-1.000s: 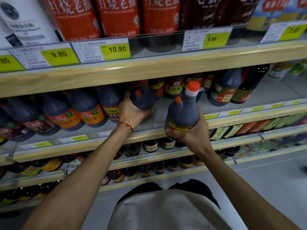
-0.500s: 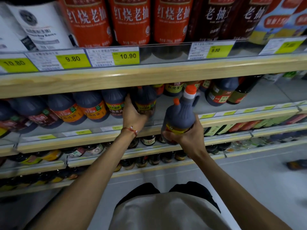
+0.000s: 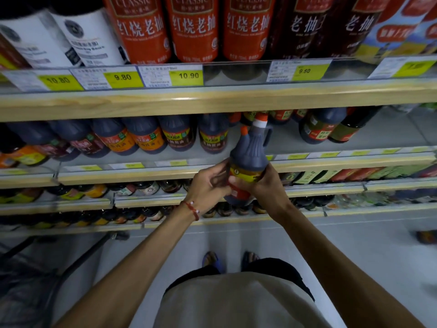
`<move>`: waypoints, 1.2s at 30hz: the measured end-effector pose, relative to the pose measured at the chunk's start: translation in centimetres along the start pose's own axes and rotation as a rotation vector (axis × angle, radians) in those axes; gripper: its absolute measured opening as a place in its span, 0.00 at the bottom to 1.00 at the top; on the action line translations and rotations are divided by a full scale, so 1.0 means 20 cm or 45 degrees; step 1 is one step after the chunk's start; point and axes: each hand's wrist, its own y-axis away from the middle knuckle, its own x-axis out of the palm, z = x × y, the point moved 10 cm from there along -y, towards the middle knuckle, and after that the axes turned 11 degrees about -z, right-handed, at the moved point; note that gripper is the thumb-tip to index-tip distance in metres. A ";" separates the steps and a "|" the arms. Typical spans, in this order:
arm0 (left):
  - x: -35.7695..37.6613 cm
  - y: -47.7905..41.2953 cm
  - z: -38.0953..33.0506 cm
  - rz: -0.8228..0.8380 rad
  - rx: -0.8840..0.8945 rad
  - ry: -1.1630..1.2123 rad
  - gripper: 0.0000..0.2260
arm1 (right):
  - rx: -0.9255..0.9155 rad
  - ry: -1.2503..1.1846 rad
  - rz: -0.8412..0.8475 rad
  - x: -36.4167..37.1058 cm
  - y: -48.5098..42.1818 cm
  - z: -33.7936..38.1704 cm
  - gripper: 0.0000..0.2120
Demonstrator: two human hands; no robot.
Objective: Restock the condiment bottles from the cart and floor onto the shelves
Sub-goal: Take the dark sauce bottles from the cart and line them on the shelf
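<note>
we hold the soy bottle (image 3: 248,159) between both hands, long axis near upright, orange cap (image 3: 260,118) pointing up past the shelf lip (image 3: 343,162) just above them. right hand (image 3: 264,188) wraps its label, left hand (image 3: 208,188) curls against its other side, both arms outstretched.

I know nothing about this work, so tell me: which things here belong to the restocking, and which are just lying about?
In the job: dark plastic jug-shaped bottle with orange cap, left hand, right hand, grey middle shelf with wooden edge.
Just there: tall red-labelled bottles above, yellow price tags, red string bracelet.
</note>
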 end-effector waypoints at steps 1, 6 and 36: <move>0.01 0.01 0.01 -0.009 -0.015 0.018 0.36 | 0.018 0.004 0.084 0.00 0.00 -0.01 0.29; 0.08 0.03 -0.02 -0.051 0.020 -0.024 0.34 | 0.037 0.096 0.443 -0.05 -0.02 -0.02 0.30; 0.15 -0.66 0.03 -0.497 0.536 -0.390 0.37 | -0.478 0.299 -0.014 -0.07 -0.73 -0.09 0.42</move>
